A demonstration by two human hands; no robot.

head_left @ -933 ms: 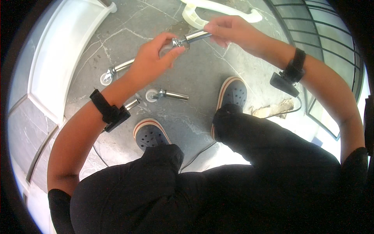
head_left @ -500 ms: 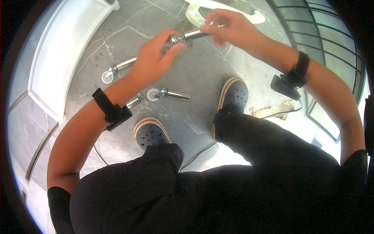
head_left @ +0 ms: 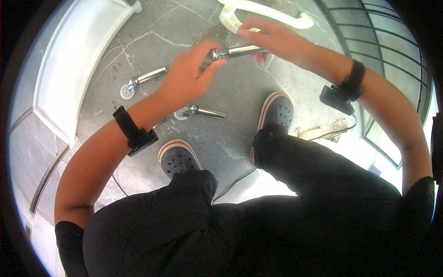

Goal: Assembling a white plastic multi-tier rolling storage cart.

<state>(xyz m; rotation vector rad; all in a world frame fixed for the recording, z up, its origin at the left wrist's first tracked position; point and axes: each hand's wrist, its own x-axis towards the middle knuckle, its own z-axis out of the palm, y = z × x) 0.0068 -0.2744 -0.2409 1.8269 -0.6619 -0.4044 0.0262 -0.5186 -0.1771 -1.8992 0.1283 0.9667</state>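
The left hand hides the near end of the chrome caster leg.

The grey stone floor carries two chrome caster legs at nine o'clock. A white plastic part lies at twelve; crumpled paper at three.

Both arms reach forward with elbows bent. The left hand pinches with thumb and fingers closed. The right hand is curled shut too, close beside the left one.
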